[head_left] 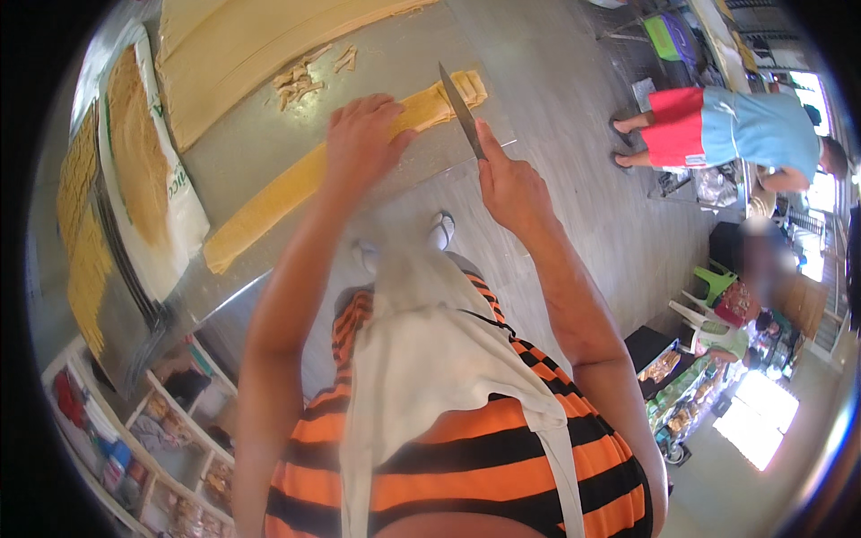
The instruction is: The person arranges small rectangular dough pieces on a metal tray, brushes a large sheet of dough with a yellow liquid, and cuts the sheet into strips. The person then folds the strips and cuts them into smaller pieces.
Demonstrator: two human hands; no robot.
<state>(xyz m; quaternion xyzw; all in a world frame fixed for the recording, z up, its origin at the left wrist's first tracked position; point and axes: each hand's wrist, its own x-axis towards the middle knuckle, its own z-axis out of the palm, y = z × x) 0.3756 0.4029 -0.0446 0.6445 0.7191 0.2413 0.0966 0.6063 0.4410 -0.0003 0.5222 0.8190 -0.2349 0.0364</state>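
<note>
A long, flat strip of yellow dough (278, 213) lies slantwise along the near edge of the metal table (256, 125). My left hand (363, 134) rests on the strip with fingers stretched and a little apart. A knife (459, 106) is gripped by its handle in my right hand (516, 188), index finger extended along it. Its blade crosses the strip near the right end. Just right of the blade sit narrow cut dough pieces (469, 85). Thin dough scraps (298, 82) are heaped beyond my left hand.
A large dough sheet (233, 54) covers the table's far left. Beside it lies a white sack (184, 211) with a brown, floury surface. Shelves (166, 430) with packed goods stand low at left. Co-workers, one in a blue top (758, 130), are at the right.
</note>
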